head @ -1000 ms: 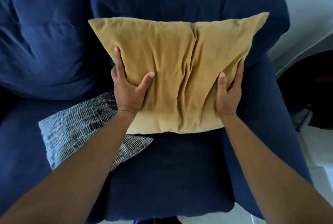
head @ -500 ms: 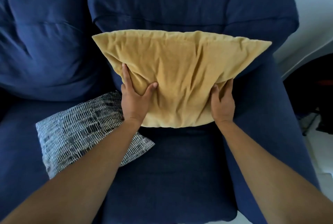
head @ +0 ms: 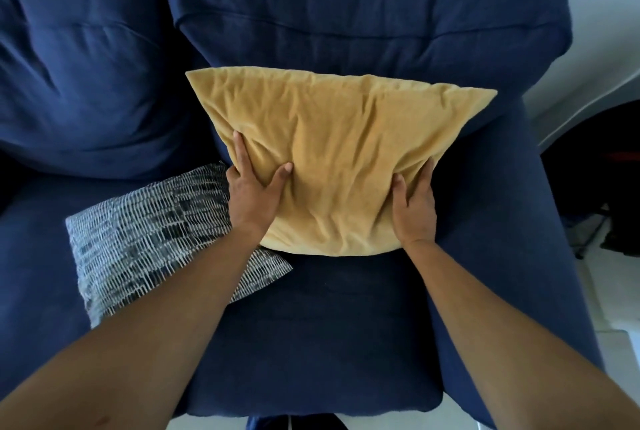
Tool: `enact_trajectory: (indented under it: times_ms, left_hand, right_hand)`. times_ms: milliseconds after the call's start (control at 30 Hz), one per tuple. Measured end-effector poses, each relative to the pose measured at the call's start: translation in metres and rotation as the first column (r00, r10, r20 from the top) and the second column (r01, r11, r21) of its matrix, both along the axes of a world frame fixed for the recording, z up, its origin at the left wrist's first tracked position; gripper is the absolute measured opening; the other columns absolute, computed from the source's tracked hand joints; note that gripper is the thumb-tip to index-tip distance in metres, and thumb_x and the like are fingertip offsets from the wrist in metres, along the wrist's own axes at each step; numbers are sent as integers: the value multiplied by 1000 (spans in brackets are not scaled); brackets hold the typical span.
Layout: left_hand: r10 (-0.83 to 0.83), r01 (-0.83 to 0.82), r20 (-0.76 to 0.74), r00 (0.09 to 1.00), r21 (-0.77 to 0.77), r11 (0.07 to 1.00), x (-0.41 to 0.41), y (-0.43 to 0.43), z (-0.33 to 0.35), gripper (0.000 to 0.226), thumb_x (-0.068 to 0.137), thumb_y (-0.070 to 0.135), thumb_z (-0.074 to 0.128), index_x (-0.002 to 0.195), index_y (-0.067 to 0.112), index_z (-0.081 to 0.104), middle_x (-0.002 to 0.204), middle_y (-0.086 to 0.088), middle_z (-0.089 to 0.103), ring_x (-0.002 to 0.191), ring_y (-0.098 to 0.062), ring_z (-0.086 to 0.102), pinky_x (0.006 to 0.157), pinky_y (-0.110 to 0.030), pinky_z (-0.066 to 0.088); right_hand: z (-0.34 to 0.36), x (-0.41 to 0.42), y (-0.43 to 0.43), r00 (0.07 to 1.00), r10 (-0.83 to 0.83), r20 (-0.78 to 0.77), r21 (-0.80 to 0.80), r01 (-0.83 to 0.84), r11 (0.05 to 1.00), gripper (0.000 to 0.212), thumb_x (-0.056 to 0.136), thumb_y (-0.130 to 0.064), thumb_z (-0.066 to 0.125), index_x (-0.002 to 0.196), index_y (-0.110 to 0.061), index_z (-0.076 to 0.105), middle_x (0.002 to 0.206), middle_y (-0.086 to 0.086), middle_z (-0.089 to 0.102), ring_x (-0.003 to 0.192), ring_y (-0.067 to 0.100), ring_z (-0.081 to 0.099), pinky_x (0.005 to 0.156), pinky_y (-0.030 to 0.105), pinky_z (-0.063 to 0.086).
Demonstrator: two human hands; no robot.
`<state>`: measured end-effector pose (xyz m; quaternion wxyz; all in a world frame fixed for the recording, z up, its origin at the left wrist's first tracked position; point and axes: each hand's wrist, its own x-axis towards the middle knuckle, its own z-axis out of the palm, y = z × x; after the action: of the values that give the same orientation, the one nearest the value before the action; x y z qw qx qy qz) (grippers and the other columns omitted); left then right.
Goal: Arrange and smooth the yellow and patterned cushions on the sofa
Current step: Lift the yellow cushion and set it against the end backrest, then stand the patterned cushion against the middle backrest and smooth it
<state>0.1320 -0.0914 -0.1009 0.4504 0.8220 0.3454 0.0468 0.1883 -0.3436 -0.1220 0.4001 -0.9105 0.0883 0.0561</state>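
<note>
A wrinkled yellow cushion [head: 339, 159] leans against the back cushion of the dark blue sofa [head: 363, 14], its lower edge on the seat. My left hand [head: 254, 194] grips its lower left side, thumb pressed into the fabric. My right hand [head: 414, 202] holds its lower right side the same way. A grey and white patterned cushion [head: 149, 235] lies flat on the seat to the left, its right edge tucked under the yellow cushion and partly hidden by my left forearm.
The sofa's right armrest [head: 519, 221] runs beside the yellow cushion. A second blue back cushion [head: 79, 59] fills the left. A white wall and pale floor [head: 616, 343] lie to the right, with dark objects [head: 602, 187] beyond the armrest.
The yellow cushion has come down from a raised position and now rests on the seat against the sofa back. Both hands moved down with it and kept their hold on its lower sides.
</note>
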Motion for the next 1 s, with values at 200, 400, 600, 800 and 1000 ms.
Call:
enact_trajectory:
  times_ms: [200,400,600,800,1000]
  left_hand:
    - [-23,23,33,999,0,1000,-21,14,10,90,89,63,59,157,46,3,147,-8,35,118,-22,54,85,-33,44]
    - [37,-30,-35,999,178,983,-56,55,6,58,96,56,50,148,31,44,145,-1,44,119,-23,58,95,-42,50]
    - [112,-75,-150,982,230,970,-104,121,-17,45,97,50,52,138,31,55,142,-4,50,122,-28,55,105,-49,43]
    - [170,-113,-317,933,192,975,-144,198,-52,56,96,58,47,145,33,46,148,-7,44,128,-33,49,105,-54,41]
    - [59,67,-444,894,263,963,-159,261,-88,76,91,74,41,156,38,24,165,-9,19,151,-31,17,121,-53,15]
  right_hand:
    - [9,-13,19,976,-74,202,-117,100,988,68,99,-51,36,157,-24,13,154,19,30,132,37,40,105,53,35]
    - [28,-48,93,821,242,518,-77,-237,969,46,97,-22,49,141,-8,47,127,15,54,114,33,52,97,46,45]
    - [10,-77,181,740,573,354,-95,-580,809,28,96,-19,50,114,-10,70,109,5,68,102,19,58,91,40,50]
    - [-26,-82,254,739,666,-102,15,-668,744,39,100,-35,45,130,-16,62,129,3,65,119,20,58,101,35,46]
    - [-86,-72,317,753,429,-499,3,-494,870,62,100,-53,37,150,-16,37,150,13,44,136,32,43,109,37,35]
